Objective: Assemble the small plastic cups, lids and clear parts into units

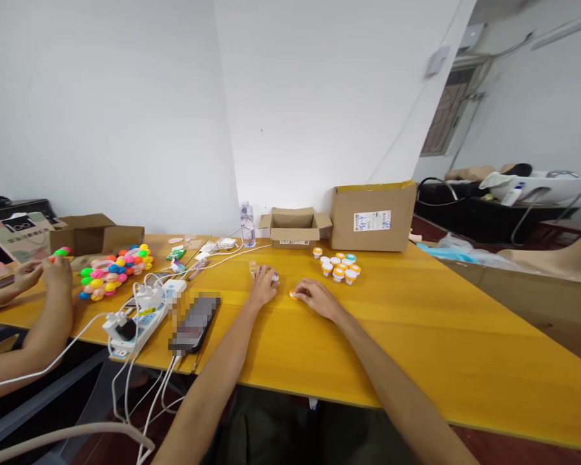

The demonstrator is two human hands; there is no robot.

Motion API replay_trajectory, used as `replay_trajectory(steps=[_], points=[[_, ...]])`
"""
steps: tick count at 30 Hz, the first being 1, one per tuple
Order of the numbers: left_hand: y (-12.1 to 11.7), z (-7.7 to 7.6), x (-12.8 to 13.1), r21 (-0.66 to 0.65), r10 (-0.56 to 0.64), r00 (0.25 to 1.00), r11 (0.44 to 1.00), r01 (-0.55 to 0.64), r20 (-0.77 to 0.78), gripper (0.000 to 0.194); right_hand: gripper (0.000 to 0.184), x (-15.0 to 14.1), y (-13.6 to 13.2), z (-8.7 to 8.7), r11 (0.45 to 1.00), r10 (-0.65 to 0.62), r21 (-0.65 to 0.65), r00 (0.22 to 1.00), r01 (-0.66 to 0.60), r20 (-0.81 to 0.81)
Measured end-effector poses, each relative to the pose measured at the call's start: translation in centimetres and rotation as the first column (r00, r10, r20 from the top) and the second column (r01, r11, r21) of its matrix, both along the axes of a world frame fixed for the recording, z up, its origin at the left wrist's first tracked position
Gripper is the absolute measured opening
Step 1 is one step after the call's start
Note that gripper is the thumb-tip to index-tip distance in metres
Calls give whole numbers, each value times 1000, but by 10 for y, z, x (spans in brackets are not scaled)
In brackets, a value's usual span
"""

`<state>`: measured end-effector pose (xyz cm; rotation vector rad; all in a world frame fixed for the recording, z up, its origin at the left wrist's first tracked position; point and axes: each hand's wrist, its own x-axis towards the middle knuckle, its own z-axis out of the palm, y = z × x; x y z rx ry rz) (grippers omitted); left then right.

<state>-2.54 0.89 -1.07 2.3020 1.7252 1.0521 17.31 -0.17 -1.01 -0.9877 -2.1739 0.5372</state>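
My left hand rests low over the table, its fingers curled around a small whitish piece that is mostly covered. Just beyond those fingers stands a small clear cup-like piece. To the right, my right hand pinches an orange-rimmed lid between thumb and fingers at the tabletop. Farther back on the right is a cluster of several small white cups with orange-rimmed lids, one of them teal. A single orange-lidded cup stands behind the cluster.
Against the wall are an open carton, a larger cardboard box and a water bottle. On my left lie a phone, a power strip with cables, and colourful balls. A co-worker's hands are beyond them.
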Motion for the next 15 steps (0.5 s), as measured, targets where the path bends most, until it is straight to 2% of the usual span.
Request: replay_trajectory(steps=[6,11,13,15], points=[[-3,3,-2,-69,54,998,996,-56,-25,31,10,-1,1,1,999,-30,-32,1000,31,7],[-5,7,0,-40,77,997,996,-77,-2,38,11,-1,0,3,998,-49,-36,999,49,17],[-6,9,4,-26,38,999,999,-38,8,38,11,-1,0,3,998,-58,-32,998,58,20],[-8,10,10,-35,-55,998,998,56,12,36,11,-1,0,2,997,-67,-25,997,68,22]])
